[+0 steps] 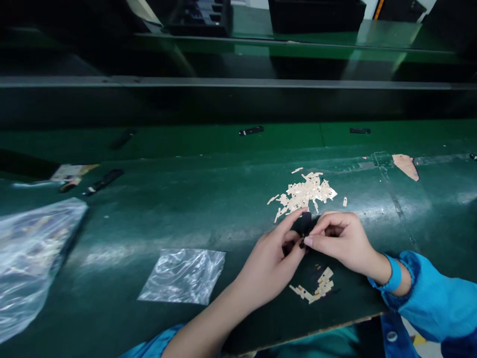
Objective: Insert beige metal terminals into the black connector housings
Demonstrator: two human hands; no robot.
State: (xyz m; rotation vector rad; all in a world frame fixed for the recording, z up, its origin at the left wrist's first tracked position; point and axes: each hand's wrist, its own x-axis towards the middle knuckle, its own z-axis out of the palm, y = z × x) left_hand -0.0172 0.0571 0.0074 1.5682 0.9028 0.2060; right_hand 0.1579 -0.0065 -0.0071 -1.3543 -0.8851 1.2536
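My left hand (274, 258) is closed round a small black part (306, 222), which stands up between its thumb and fingers. The fingertips of my right hand (345, 241) are pinched together at the lower end of that part; anything tiny between them is too small to make out. Just beyond both hands lies a loose pile of small cream-coloured pieces (307, 191). Nearer to me, below the hands, a smaller group of similar pieces (316, 288) rests on the green table (149, 214).
A clear plastic bag (182, 276) lies left of my forearm, and a larger filled bag (33, 258) at the far left. Black parts (251, 131) are spread along the back. A torn brown scrap (406, 166) lies at the right. A raised ledge (231, 84) crosses behind.
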